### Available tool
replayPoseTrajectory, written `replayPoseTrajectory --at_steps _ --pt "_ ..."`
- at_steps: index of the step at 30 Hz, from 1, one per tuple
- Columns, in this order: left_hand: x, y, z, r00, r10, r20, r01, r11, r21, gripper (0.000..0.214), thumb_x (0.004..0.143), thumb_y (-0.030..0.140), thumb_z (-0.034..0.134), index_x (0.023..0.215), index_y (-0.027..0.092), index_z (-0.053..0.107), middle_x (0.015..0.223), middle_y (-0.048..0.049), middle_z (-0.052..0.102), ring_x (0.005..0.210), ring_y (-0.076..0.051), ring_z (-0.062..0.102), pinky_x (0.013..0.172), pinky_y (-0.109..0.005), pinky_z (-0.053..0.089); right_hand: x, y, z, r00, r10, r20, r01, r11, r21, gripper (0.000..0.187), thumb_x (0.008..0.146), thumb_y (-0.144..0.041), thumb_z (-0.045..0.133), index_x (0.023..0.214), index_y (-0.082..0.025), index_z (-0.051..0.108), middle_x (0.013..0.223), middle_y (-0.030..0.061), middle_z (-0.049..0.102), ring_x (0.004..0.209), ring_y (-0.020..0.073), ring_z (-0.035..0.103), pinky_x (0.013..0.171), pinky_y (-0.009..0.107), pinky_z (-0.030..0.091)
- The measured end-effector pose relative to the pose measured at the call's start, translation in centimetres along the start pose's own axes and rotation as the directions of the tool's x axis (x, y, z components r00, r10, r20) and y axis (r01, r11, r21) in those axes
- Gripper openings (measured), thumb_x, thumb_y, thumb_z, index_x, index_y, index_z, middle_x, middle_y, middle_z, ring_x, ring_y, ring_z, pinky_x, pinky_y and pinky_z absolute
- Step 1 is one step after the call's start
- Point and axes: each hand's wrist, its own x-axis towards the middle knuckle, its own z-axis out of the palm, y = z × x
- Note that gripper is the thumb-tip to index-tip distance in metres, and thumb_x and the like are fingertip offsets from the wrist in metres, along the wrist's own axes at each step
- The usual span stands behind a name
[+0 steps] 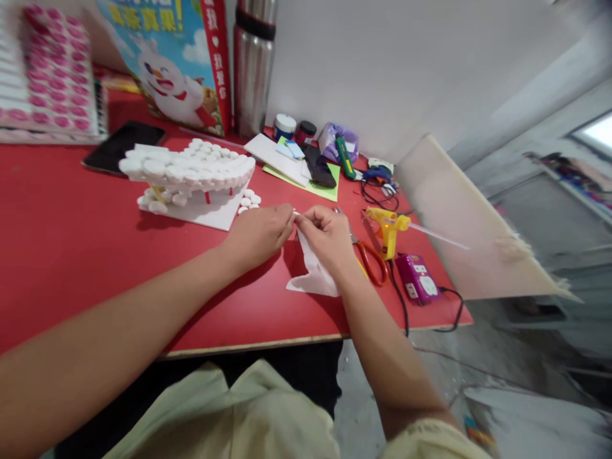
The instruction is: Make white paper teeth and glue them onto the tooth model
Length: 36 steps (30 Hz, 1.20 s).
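My left hand [261,233] and my right hand [326,237] meet over the red table [62,236], fingertips pinched together on a small white piece [295,215]. A white sheet of paper or foam [312,271] hangs and lies under my right hand. Just beyond my left hand stands a white model [189,172] built of round white discs on a white base, with a few loose discs [249,200] beside it.
Red-handled scissors [370,255], a yellow glue gun [388,229] and a purple power adapter [417,278] lie right of my hands. Behind are a steel flask [252,64], a printed box [165,57], a phone [123,145], small jars, a green sheet and a leaning board [459,217].
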Motion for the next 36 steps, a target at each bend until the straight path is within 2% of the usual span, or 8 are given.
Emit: replayPoseTrajectory --at_steps 4,9,14,20,25,29,32,36 --pt "0.1 0.2 -0.2 0.999 0.042 0.003 -0.042 0.988 0.151 0.033 0.105 0.020 0.035 0.099 0.010 0.066 0.087 -0.0188 0.071 0.071 -0.029 0.067 0.059 -0.034 0.036 -0.1 -0.4 -0.1 1.000 0.007 0.027 -0.008 0.999 0.052 0.032 0.091 -0.039 0.069 0.066 -0.019 0.061 0.060 -0.0019 0.053 0.057 0.0111 0.042 0.053 0.026 0.030" --pt "0.2 0.4 -0.4 0.989 0.132 0.061 -0.141 0.972 0.190 0.035 0.100 0.010 0.035 0.111 0.004 0.068 0.091 -0.0230 0.071 0.075 -0.032 0.070 0.057 -0.035 0.037 -0.1 -0.6 -0.6 0.985 0.140 0.097 -0.160 0.957 0.241 0.039 0.084 -0.053 0.077 0.071 -0.018 0.067 0.065 0.0011 0.062 0.058 0.0116 0.046 0.053 0.026 0.034" --pt "0.3 0.7 -0.6 0.982 0.156 0.109 -0.180 0.946 0.271 0.049 0.100 0.008 0.035 0.143 -0.003 0.056 0.099 -0.0256 0.072 0.078 -0.031 0.072 0.054 -0.034 0.037 0.1 -0.6 -0.5 0.976 0.199 0.090 -0.218 0.921 0.322 0.034 0.078 -0.047 0.081 0.070 -0.017 0.068 0.064 0.0010 0.065 0.056 0.0111 0.051 0.053 0.025 0.038" --pt "0.1 0.5 0.1 0.981 0.166 0.097 -0.186 0.942 0.277 0.052 0.103 0.013 0.039 0.151 0.000 0.051 0.101 -0.0236 0.073 0.081 -0.030 0.073 0.057 -0.034 0.043 0.3 -0.3 -0.3 0.939 0.324 0.116 -0.342 0.844 0.413 0.023 0.072 -0.037 0.078 0.066 -0.018 0.066 0.058 -0.0004 0.066 0.049 0.0095 0.049 0.049 0.024 0.035" --pt "0.0 -0.3 0.8 0.982 0.162 -0.095 -0.170 0.983 -0.075 0.043 0.107 0.029 0.041 0.132 0.007 0.068 0.103 -0.0169 0.077 0.086 -0.025 0.072 0.069 -0.032 0.049 0.4 -0.1 -0.1 0.962 0.265 0.064 -0.267 0.864 0.427 0.018 0.071 -0.031 0.077 0.065 -0.018 0.067 0.057 -0.0023 0.064 0.050 0.0080 0.047 0.050 0.023 0.034" --pt "0.4 -0.8 0.7 0.964 0.101 -0.246 -0.212 0.852 -0.479 0.043 0.108 0.035 0.043 0.093 0.012 0.076 0.083 -0.0082 0.073 0.081 -0.020 0.068 0.076 -0.029 0.048 0.2 -0.4 -0.2 0.984 0.166 0.072 -0.181 0.898 0.401 0.020 0.078 -0.034 0.078 0.071 -0.017 0.070 0.061 -0.0021 0.066 0.052 0.0080 0.048 0.051 0.022 0.035" --pt "0.6 -1.0 0.5 0.953 0.086 -0.289 -0.245 0.781 -0.574 0.035 0.105 0.033 0.050 0.093 0.012 0.076 0.077 -0.0053 0.069 0.076 -0.018 0.066 0.073 -0.028 0.047 0.1 -0.7 -0.5 0.983 0.146 0.114 -0.181 0.888 0.422 0.023 0.081 -0.039 0.078 0.079 -0.017 0.073 0.064 -0.0002 0.069 0.054 0.0095 0.053 0.051 0.022 0.038" --pt "0.5 -1.1 0.5 0.938 0.130 -0.322 -0.296 0.787 -0.542 0.033 0.105 0.030 0.050 0.091 0.014 0.075 0.075 -0.0044 0.068 0.073 -0.017 0.064 0.071 -0.028 0.046 0.1 -0.8 -0.9 0.972 0.153 0.176 -0.219 0.858 0.465 0.029 0.080 -0.045 0.081 0.079 -0.017 0.074 0.067 0.0018 0.072 0.056 0.0112 0.057 0.053 0.023 0.043"
